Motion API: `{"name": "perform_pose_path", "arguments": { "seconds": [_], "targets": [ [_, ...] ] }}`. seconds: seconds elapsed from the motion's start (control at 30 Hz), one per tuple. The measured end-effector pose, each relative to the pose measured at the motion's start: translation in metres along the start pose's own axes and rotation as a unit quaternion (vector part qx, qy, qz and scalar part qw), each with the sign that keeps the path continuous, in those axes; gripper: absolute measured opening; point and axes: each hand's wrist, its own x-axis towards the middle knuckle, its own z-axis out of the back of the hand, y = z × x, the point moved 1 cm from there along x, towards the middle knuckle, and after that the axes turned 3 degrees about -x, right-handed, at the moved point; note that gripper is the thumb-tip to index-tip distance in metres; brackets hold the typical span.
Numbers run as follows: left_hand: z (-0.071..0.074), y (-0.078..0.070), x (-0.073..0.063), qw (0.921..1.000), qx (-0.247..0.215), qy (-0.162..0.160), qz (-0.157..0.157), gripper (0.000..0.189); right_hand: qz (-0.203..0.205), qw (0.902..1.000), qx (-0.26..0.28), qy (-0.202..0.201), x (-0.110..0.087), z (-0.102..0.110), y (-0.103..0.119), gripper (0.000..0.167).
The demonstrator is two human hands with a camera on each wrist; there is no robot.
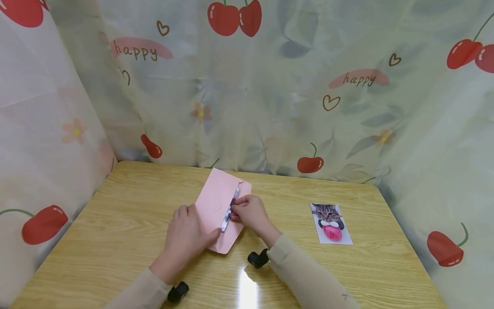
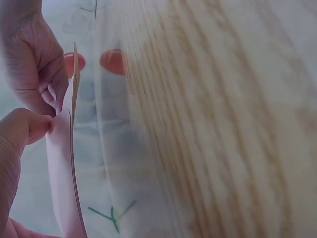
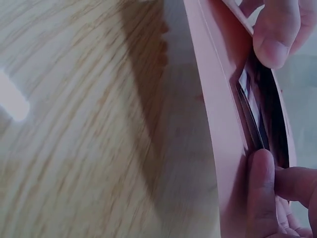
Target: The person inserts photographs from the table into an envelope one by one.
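A pink envelope [image 1: 218, 193] is held tilted above the wooden table, its flap side open toward the right. My left hand [image 1: 186, 229] grips its near left part, with the thumb at the edge of the opening. Glossy cards [image 3: 253, 106] with dark and silvery surfaces show inside the opening in the right wrist view. The fingers of my right hand [image 1: 252, 214] pinch at these cards; the fingertips are partly inside the envelope. In the left wrist view the envelope [image 2: 62, 173] appears nearly edge-on, beside the left thumb.
A photo card [image 1: 331, 224] of a cat with a pink shape lies on the table [image 1: 115, 240] at the right. Black wrist-worn pieces [image 1: 257, 259] hang by both wrists. A cherry-patterned curtain [image 1: 247, 107] stands behind the table and along its sides.
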Motion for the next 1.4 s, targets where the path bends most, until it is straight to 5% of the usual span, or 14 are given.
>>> {"name": "perform_pose_path", "arguments": {
  "seconds": [0.27,0.6,0.93,1.4],
  "targets": [
    [-0.001,0.002,0.001,1.0000,0.004,-0.004,0.004,0.096,0.030,0.9994,0.010,0.010,0.002,-0.002,0.002,0.016],
    [-0.004,0.012,0.007,0.9985,0.018,0.032,0.041,0.098,0.073,0.9938,-0.083,-0.009,-0.007,0.026,0.017,0.028],
    [0.000,0.015,0.010,0.9968,0.027,0.058,0.048,0.101,0.077,0.9829,-0.154,-0.066,-0.013,0.092,0.013,0.041],
    [-0.001,0.016,0.011,0.9977,0.016,0.057,0.033,0.099,0.003,0.9633,-0.244,-0.111,-0.028,0.204,-0.040,0.080]
  ]
}}
